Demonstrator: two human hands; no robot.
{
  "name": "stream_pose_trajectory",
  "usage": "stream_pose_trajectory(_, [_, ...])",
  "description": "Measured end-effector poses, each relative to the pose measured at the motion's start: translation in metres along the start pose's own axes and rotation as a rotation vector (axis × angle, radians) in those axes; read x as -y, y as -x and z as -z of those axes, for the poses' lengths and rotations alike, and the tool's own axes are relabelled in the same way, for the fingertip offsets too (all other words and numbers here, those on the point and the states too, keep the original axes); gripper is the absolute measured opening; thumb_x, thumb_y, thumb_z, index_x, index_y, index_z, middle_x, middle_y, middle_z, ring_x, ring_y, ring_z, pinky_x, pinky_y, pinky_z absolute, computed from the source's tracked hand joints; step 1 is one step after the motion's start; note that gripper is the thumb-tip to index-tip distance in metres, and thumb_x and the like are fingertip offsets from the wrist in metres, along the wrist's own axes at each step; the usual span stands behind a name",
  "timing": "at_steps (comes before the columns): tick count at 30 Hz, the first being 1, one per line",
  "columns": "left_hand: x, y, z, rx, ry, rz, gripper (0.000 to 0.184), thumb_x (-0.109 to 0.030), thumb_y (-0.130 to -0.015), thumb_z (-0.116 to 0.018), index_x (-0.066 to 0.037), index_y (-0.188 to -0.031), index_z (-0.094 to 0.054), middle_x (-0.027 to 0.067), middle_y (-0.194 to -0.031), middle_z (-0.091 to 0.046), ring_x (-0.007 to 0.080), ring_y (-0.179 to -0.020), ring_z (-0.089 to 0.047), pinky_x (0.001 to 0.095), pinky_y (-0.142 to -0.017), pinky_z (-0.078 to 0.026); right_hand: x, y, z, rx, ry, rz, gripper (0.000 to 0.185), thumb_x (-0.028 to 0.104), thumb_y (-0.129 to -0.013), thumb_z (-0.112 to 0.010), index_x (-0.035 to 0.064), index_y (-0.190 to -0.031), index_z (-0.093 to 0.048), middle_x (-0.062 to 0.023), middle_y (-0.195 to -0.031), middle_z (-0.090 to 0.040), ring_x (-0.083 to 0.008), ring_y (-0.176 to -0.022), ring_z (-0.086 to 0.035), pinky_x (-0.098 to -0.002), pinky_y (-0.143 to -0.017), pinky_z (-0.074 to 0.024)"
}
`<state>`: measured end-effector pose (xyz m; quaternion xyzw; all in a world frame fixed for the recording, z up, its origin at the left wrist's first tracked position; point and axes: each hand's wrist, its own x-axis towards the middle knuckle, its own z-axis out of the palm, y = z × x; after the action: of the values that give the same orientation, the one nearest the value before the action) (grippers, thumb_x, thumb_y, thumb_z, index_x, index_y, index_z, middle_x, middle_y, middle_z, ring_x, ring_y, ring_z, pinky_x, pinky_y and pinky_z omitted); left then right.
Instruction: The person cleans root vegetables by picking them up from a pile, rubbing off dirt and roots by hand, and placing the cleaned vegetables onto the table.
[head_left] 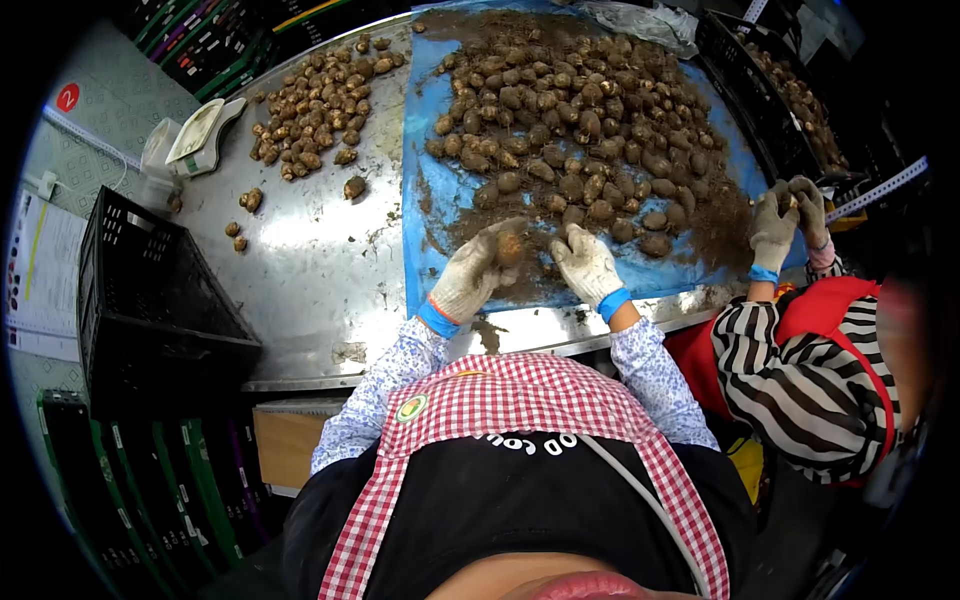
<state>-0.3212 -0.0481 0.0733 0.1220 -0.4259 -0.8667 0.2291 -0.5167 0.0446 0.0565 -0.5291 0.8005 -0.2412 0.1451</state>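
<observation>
One red-and-white checked apron (pixel 520 395) is seen nearest, worn against the near edge of a metal table (pixel 320 275). At the left end of the table, a black crate (pixel 170 350) is stood. Over the near part of a blue sheet (pixel 422 100), a brown tuber (pixel 510 248) is pinched in the curled fingers of the gloved left hand (pixel 468 275); the fingertips are partly blurred. Just to the right, the gloved right hand (pixel 588 262) is held with fingers loosely curved and slightly parted, apart from that tuber. Farther right, a co-worker's gloved hands (pixel 774 230) are held close together at the sheet's edge; what is gripped there cannot be told.

Beyond the hands, the sheet is covered by a broad pile of soil-coated tubers (pixel 580 115). To the left, on bare metal, a smaller heap of paler tubers (pixel 318 105) is spread, with a few lying loose on its near side. Beside it, farther left, a white scale (pixel 203 133) is set. At far right, more tubers are held in a dark crate (pixel 745 85), and at the far edge a crumpled clear plastic bag (pixel 645 22) is left.
</observation>
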Motion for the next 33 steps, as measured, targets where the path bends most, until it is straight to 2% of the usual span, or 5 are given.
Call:
stream_pose_trajectory(17, [0.021, -0.004, 0.013, 0.009, -0.082, -0.085, 0.08, -0.048, -0.087, -0.064, 0.0, -0.142, -0.031, 0.0082, -0.116, -0.058, 0.0172, -0.106, -0.058, 0.0302, -0.086, -0.052, 0.004, -0.003, -0.004, -0.273, -0.107, 0.058, 0.028, 0.024, -0.091, -0.057, -0.0031, -0.098, -0.056, -0.0186, -0.091, -0.062, -0.0326, -0.083, -0.062, -0.0421, -0.071, -0.0504])
stream_pose_trajectory(21, [0.027, -0.005, 0.02, -0.018, 0.022, -0.036, 0.077, -0.041, -0.086, -0.068, 0.0, -0.141, -0.032, 0.0092, -0.119, -0.055, 0.0191, -0.105, -0.06, 0.0337, -0.085, -0.055, 0.028, 0.012, 0.009, -0.112, -0.865, 0.025, 0.037, 0.026, -0.09, -0.062, -0.0031, -0.112, -0.057, -0.0187, -0.099, -0.064, -0.0303, -0.089, -0.064, -0.0404, -0.075, -0.051])
stream_pose_trajectory(27, [0.027, -0.004, 0.012, -0.023, 0.189, -0.008, 0.072, -0.027, -0.084, -0.074, 0.0, -0.137, -0.033, 0.0119, -0.123, -0.053, 0.0207, -0.108, -0.059, 0.0355, -0.086, -0.056, 0.044, 0.014, 0.019, 0.036, -0.648, 0.053, 0.031, 0.024, -0.088, -0.064, -0.0001, -0.107, -0.062, -0.0178, -0.103, -0.065, -0.0306, -0.093, -0.064, -0.0395, -0.079, -0.051])
stream_pose_trajectory(28, [0.027, -0.003, 0.012, -0.03, 0.194, -0.004, 0.071, -0.024, -0.085, -0.074, 0.0, -0.137, -0.033, 0.0122, -0.123, -0.053, 0.0206, -0.109, -0.058, 0.0354, -0.087, -0.056, 0.04, 0.012, 0.012, -0.044, -0.655, 0.133, 0.021, 0.018, -0.09, -0.06, -0.0011, -0.098, -0.062, -0.0081, -0.089, -0.065, -0.0157, -0.081, -0.06, -0.0288, -0.073, -0.05])
stream_pose_trajectory(33, [0.002, -0.003, -0.009, -0.141, -0.401, 0.013, 0.052, -0.006, -0.083, -0.066, 0.002, -0.13, -0.044, 0.0137, -0.122, -0.056, 0.0206, -0.113, -0.056, 0.0334, -0.096, -0.049, 0.049, 0.012, 0.024, -0.001, -0.66, 0.09, 0.019, 0.019, -0.087, -0.059, 0.001, -0.094, -0.06, -0.0156, -0.092, -0.062, -0.0288, -0.086, -0.061, -0.0395, -0.075, -0.0496])
